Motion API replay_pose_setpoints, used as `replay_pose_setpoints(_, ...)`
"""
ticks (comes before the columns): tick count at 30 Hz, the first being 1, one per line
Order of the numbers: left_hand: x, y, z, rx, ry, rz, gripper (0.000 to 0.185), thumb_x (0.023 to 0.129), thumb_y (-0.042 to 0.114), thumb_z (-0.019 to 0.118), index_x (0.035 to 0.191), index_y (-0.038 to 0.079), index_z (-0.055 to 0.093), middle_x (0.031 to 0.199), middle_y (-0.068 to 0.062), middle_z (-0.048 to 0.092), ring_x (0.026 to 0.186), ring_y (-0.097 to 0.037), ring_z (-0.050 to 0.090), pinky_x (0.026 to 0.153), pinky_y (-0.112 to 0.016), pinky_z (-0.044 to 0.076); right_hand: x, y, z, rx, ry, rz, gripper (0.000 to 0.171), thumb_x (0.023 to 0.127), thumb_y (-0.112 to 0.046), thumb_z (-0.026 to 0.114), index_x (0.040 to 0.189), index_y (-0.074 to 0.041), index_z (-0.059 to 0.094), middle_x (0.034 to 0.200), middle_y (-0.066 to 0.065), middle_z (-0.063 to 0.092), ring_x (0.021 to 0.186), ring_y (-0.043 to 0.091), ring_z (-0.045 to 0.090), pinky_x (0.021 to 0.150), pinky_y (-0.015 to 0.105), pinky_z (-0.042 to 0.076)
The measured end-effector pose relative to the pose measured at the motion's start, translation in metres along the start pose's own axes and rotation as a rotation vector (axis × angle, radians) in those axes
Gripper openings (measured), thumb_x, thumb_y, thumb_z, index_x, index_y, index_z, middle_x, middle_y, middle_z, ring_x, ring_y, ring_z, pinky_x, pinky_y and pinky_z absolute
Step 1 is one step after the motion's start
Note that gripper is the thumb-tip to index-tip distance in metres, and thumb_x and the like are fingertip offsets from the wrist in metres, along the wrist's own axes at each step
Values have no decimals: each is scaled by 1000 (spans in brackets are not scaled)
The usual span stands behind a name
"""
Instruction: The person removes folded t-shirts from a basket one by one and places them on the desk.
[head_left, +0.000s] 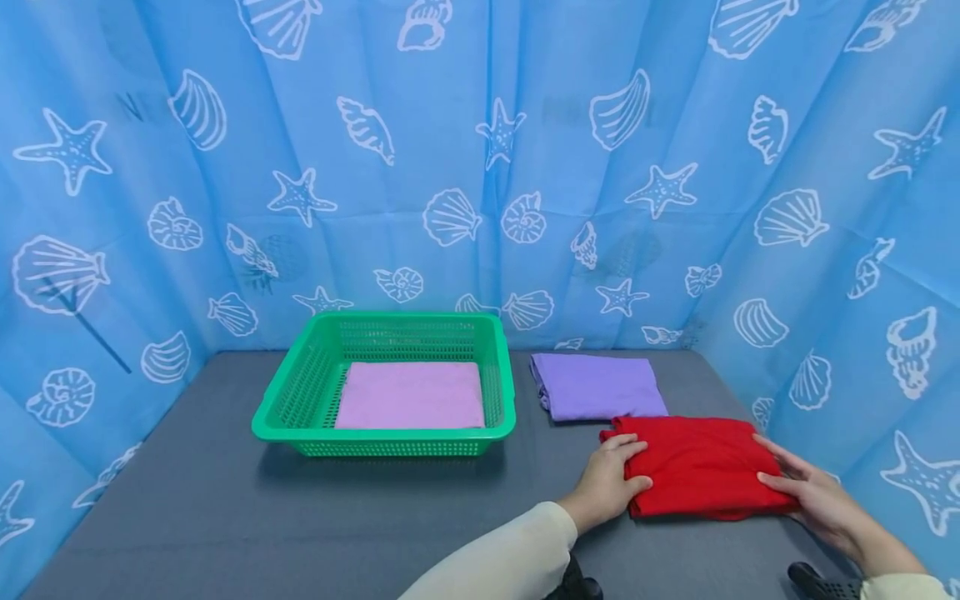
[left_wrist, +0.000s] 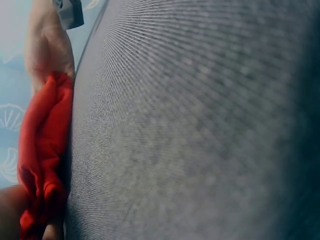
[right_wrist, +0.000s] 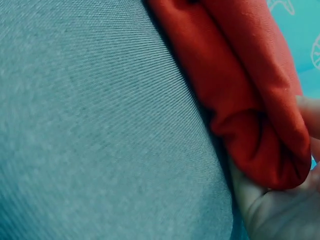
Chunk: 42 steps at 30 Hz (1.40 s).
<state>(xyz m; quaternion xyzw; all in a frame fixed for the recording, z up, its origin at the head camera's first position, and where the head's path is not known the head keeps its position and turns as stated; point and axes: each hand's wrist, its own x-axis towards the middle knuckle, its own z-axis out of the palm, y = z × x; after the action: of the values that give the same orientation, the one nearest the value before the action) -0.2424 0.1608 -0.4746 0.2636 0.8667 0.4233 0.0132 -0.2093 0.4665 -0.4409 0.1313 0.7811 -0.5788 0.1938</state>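
Note:
A folded red cloth lies at the right of the table, in several soft layers. My left hand grips its left edge, and in the left wrist view the thumb is above the fabric with a fingertip under it. At the opposite edge my right hand holds the cloth. The right wrist view shows the right thumb on top and part of that hand beneath the rolled end. Just behind the red cloth is a folded purple cloth, its front edge partly covered.
A green perforated plastic basket stands left of the cloths, holding a folded pink cloth. The grey table is bordered at the back and sides by a blue curtain with seashell and starfish prints.

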Motion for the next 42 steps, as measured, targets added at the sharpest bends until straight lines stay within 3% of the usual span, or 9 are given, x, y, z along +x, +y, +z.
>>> replay_pose_setpoints(9,-3,-4,0,-177,31,-52,51,87,17,76,135,16,61,141,4,54,130,-10,49,103,-24,44,-5,1,1,-17,34,-4,75,103,-34,48,152,-27,-9,154,32,-25,141,53,-8,105,49,43)
replay_pose_setpoints(14,-6,-8,0,-258,52,-72,50,86,14,77,133,16,63,138,4,55,121,-7,53,95,-21,48,-12,-1,4,-160,111,-13,79,103,-40,48,155,-14,-5,154,40,-6,140,55,7,94,41,51)
replay_pose_setpoints(18,-11,-11,-6,-358,56,-105,48,85,10,77,130,16,65,133,6,57,90,2,56,76,-14,50,-17,-4,9,-345,224,-72,82,102,-46,47,153,4,8,150,43,11,135,57,19,93,50,45)
replay_pose_setpoints(25,-24,-12,-21,-521,54,-130,45,84,1,75,126,13,68,129,7,58,76,4,64,66,-13,53,-26,-19,35,-470,524,-223,65,101,-37,52,143,10,37,140,41,36,123,55,39,68,17,44)
replay_pose_setpoints(28,-30,-12,-28,-538,51,-107,43,85,1,75,125,15,68,125,8,59,78,3,67,65,-14,52,-29,-27,50,-438,620,-350,57,99,-30,58,139,9,45,124,6,61,111,13,60,66,7,43)
replay_pose_setpoints(31,-36,-9,-39,-521,33,-90,39,86,6,74,124,17,69,119,8,62,81,4,67,66,-15,51,-33,-36,65,-404,663,-471,50,98,-24,61,135,7,50,102,-31,50,88,-24,47,65,0,39)
replay_pose_setpoints(33,-40,-4,-50,-512,13,-81,35,88,9,73,122,19,70,116,8,66,82,4,66,67,-16,52,-36,-45,76,-363,650,-524,49,97,-23,62,135,6,51,99,-40,41,85,-30,41,68,0,41)
replay_pose_setpoints(37,-47,6,-74,-529,-25,-36,27,93,13,69,120,16,70,112,5,71,84,2,66,70,-17,53,-41,-67,102,-343,603,-603,45,98,-23,62,135,2,53,105,-33,52,91,-25,46,72,1,42)
replay_pose_setpoints(42,-52,13,-105,-507,5,43,23,95,15,65,118,14,70,106,-1,73,82,-1,67,70,-17,54,-41,-100,141,-368,499,-689,45,99,-23,61,140,-7,51,122,6,64,100,-13,54,77,3,44)
